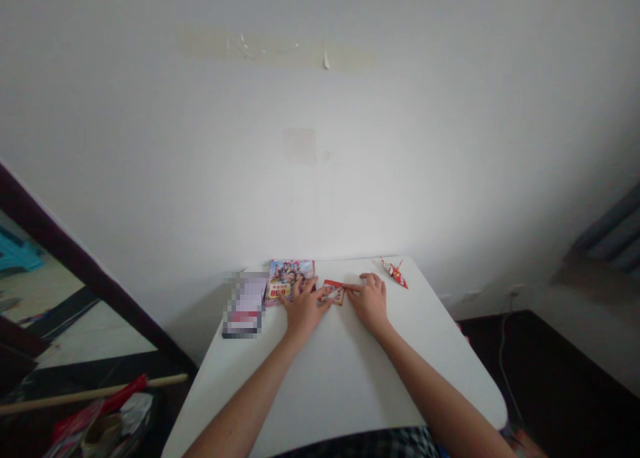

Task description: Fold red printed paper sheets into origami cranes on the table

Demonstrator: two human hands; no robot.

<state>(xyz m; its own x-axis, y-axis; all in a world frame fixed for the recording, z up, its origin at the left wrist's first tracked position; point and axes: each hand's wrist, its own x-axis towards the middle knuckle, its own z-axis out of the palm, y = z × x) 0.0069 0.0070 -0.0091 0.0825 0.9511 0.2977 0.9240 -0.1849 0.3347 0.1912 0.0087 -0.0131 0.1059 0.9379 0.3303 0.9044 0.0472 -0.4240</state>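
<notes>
A small folded piece of red printed paper (336,285) lies on the white table between my hands. My left hand (303,306) holds its left side with thumb and index finger, while the other fingers are spread over a colourful printed leaflet (280,276). From the right, my right hand (371,301) grips the paper's edge with thumb and index fingertips, its remaining fingers bent. The exact fold under the fingertips is too small to make out. At the table's far right corner sits a folded red-and-white paper crane (395,273).
Left of the leaflet lies a pixelated phone-like object (246,305) on the white table (330,391). The table's far edge meets a pale wall (320,198). A dark-framed mirror (80,271) leans at left, above a bin with litter (105,431). A cable (504,351) hangs at right.
</notes>
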